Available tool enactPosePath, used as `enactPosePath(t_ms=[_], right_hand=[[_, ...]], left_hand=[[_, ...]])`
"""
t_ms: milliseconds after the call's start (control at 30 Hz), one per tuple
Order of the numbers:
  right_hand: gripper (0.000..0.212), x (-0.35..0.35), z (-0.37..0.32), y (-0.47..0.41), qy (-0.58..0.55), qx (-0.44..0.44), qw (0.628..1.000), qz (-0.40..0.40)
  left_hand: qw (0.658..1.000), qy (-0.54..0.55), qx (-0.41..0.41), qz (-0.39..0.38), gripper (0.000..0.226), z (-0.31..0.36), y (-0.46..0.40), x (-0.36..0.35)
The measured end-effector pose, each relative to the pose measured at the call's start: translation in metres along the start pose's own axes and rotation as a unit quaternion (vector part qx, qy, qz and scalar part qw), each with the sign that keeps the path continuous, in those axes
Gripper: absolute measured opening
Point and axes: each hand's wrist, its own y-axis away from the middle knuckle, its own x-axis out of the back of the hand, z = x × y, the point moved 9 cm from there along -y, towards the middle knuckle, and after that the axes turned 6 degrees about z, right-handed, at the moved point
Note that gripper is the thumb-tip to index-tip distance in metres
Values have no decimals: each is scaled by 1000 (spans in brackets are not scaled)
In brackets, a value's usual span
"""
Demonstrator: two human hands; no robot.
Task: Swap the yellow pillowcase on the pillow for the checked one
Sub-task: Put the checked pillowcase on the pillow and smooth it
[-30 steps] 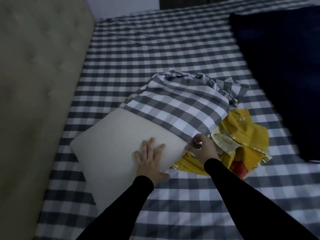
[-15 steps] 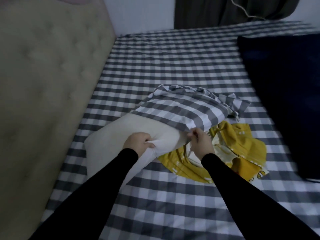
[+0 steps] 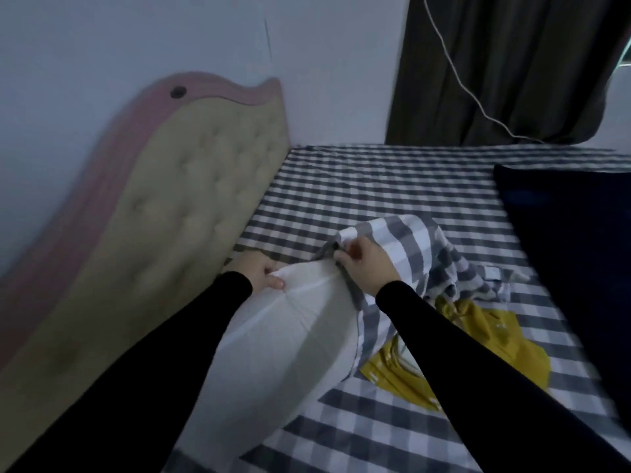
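Yellow pillowcase (image 3: 491,349) off at lower right; left hand (image 3: 263,273) gripping bare pillow (image 3: 286,343), right hand (image 3: 363,264) pinching checked pillowcase (image 3: 409,240), barely on.

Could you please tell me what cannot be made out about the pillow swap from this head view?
- How far the pillow sits inside the checked pillowcase: the right hand and bunched cloth hide the opening.
- The left hand fingertips: behind the pillow's edge.
- The yellow pillowcase print: crumpled, dim, partly under the right sleeve.
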Motion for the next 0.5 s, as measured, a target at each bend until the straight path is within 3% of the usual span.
enactPosePath(t_ms=[67,100,200,300,400,500], right_hand=[[36,-32,9,10,89,11,994,-60],[37,-39,9,14,94,32,994,-48],[27,-28,10,23,12,46,994,102],[26,-21,24,23,-4,-22,989,144],[24,-22,27,20,-14,-34,989,141],[22,-22,13,23,-32,-40,990,132]], left_hand=[[998,5,59,14,30,-27,13,-21],[996,20,68,50,33,-35,21,-24],[981,97,11,170,41,-36,49,-13],[991,23,-36,126,62,-25,65,-14],[991,-112,-18,74,91,-29,78,-23],[989,-135,11,63,110,-45,81,-27]])
